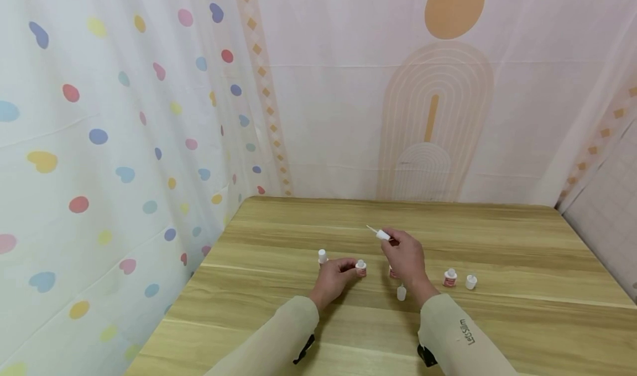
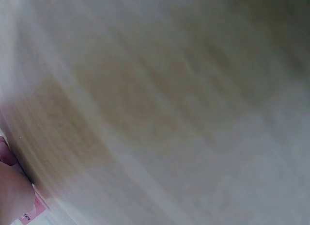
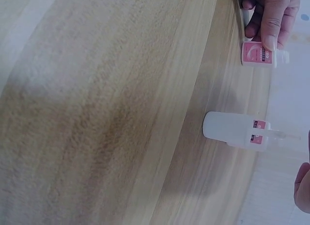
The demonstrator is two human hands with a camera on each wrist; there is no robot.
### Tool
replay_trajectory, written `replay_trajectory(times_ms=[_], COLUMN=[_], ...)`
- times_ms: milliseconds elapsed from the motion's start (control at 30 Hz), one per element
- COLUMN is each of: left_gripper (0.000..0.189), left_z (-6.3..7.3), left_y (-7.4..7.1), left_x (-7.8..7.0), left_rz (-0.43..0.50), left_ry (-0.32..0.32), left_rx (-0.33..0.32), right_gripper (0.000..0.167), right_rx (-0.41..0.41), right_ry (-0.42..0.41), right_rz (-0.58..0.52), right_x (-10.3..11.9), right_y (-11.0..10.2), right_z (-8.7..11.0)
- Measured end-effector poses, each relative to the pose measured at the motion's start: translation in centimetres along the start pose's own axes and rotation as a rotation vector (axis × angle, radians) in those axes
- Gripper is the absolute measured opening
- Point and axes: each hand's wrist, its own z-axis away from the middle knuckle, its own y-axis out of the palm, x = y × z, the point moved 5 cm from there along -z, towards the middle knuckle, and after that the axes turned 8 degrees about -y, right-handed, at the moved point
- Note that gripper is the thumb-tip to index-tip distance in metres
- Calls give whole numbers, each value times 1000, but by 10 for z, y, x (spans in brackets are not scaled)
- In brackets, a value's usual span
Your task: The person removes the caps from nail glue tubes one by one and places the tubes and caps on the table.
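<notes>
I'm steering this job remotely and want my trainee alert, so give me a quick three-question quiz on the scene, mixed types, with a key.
1. True or false: the bottle in the left grip is capped.

2. In the head view, where is the rightmost loose cap?
A) Left of the left grip
B) Just right of the rightmost bottle
C) On top of the rightmost bottle

3. What does the right grip hold?

Key:
1. False; it is uncapped.
2. B
3. A white cap with a thin applicator.
</notes>
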Motion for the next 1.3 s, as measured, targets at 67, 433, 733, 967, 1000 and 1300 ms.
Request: replay_trajectory(times_ms=[67, 433, 733, 967, 1000, 1300], left_gripper=[14, 13, 13, 13, 13, 13], left_z=[0, -1, -1, -1, -1, -2], left_y=[0, 1, 1, 1, 1, 1], left_x=[0, 1, 0, 1, 1, 3], left_rz=[2, 8, 7, 5, 3, 8], left_ry=[3, 17, 7, 12, 13, 8], left_rx=[-1, -6, 0, -3, -4, -2], right_gripper=[35, 36, 30, 29, 30, 33], right_rx=[-2, -32, -38, -56, -55, -30], right_ry=[6, 15, -11, -49, -59, -77], right_rz=[3, -4, 15, 27, 33, 35], right_x=[0, -2, -3, -3, -2, -1], right_y=[0, -2, -3, -4, -4, -4], right_z=[0, 1, 2, 2, 2, 3])
